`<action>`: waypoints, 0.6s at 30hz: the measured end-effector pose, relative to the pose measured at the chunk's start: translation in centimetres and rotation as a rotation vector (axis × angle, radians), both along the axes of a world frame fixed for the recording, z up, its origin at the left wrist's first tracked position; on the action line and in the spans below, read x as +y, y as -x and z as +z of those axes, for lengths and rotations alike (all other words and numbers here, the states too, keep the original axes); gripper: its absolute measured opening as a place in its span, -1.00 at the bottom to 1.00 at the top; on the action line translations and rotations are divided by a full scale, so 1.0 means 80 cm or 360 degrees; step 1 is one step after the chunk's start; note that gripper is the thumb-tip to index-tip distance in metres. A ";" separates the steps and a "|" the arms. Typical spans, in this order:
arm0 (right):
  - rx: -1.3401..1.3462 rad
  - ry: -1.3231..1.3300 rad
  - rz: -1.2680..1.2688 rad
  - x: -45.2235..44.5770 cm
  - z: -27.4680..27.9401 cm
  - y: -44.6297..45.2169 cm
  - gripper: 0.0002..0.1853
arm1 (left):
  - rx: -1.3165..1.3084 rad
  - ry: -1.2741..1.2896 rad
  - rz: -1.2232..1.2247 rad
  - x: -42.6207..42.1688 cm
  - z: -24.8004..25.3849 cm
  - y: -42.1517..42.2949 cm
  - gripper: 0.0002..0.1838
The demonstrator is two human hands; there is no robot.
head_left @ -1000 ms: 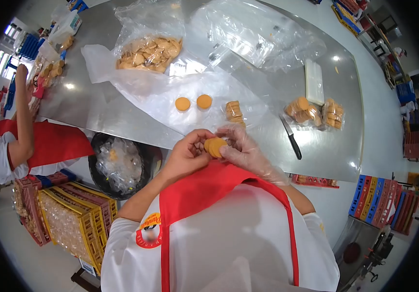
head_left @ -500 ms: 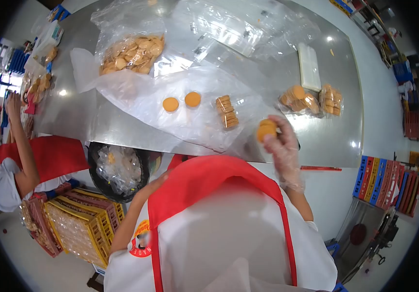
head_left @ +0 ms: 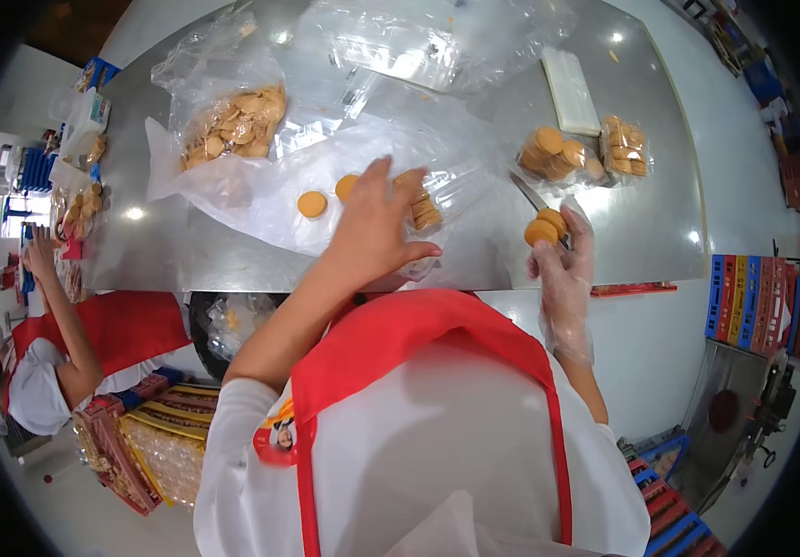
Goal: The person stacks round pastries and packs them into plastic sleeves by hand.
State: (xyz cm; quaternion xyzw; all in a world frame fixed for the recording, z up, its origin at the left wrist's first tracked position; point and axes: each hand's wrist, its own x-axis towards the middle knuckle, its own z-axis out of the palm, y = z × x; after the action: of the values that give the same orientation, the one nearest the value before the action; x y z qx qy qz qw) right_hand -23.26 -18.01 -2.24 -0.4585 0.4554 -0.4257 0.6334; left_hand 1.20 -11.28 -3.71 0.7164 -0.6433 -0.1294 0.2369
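My bare left hand (head_left: 372, 223) reaches over the plastic sheet (head_left: 256, 209) with its fingers spread. Its fingertips are over a small clear pack of stacked round biscuits (head_left: 425, 209) and partly cover it; whether they touch it I cannot tell. Two loose biscuits (head_left: 312, 204) lie just left of that hand. In a clear plastic glove, my right hand (head_left: 567, 269) pinches a few round biscuits (head_left: 546, 227) above the table's front edge. Past these biscuits lies a thin metal blade (head_left: 527, 190), its other end hidden by the hand.
A large bag of biscuits (head_left: 242, 125) stands at the back left of the steel table (head_left: 474, 260). Filled packs (head_left: 558, 153) and a stack of clear sleeves (head_left: 570, 93) lie at the right. Below the edge is a black bin (head_left: 205, 325); a co-worker (head_left: 56, 353) is at left.
My left hand has come up from beside the apron to above the biscuit pack. The right hand still holds biscuits, now slightly fanned apart. The view has shifted, and the blade now shows.
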 end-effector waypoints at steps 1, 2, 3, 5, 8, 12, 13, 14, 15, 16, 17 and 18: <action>0.0017 0.0015 -0.0035 0.003 0.000 0.006 -0.39 | -0.0101 0.0048 -0.0048 -0.009 -0.014 0.006 -0.08; 0.0036 0.0030 -0.0070 0.007 -0.001 0.013 -0.39 | -0.0200 0.0095 -0.0097 -0.016 -0.031 0.010 -0.06; 0.0057 0.0043 -0.0106 0.011 -0.003 0.021 -0.39 | -0.0298 0.0140 -0.0146 -0.021 -0.043 0.011 -0.05; 0.0107 0.0053 -0.0039 0.018 -0.009 0.040 -0.40 | -0.0204 0.0154 -0.0143 -0.026 -0.054 0.013 -0.05; 0.0151 0.0104 0.0028 0.028 -0.021 0.056 -0.43 | 0.0018 0.0181 -0.0113 -0.020 -0.056 0.016 -0.08; 0.0155 0.0199 0.0062 0.027 -0.020 0.057 -0.44 | 0.0341 0.0327 0.0043 0.003 -0.030 0.010 -0.08; 0.0151 0.0169 0.0072 0.026 -0.019 0.054 -0.44 | 0.0585 0.0434 0.0096 0.014 -0.027 0.002 -0.06; 0.0146 0.0138 0.0087 0.022 -0.019 0.049 -0.44 | 0.0824 0.0541 0.0154 0.028 -0.024 -0.009 -0.05; 0.0136 0.0113 0.0110 0.016 -0.019 0.041 -0.44 | 0.1058 0.0660 0.0215 0.043 -0.020 -0.022 -0.03; 0.0075 0.0088 0.0192 0.009 -0.022 0.032 -0.44 | 0.1394 0.0614 0.0357 0.064 -0.001 -0.033 0.02; 0.0017 0.0059 0.0272 0.003 -0.028 0.023 -0.44 | 0.1733 0.0562 0.0497 0.087 0.019 -0.043 0.07; -0.0040 0.0027 0.0349 -0.003 -0.030 0.014 -0.44 | 0.1871 0.0727 0.0590 0.107 0.023 -0.054 0.09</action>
State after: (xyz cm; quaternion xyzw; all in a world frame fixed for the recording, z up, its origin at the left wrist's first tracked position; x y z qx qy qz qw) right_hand -24.35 -18.27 -4.68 -0.5056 0.3909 -0.3633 0.6779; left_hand 5.52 -2.72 -1.89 0.5571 -0.2839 -0.3165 0.7134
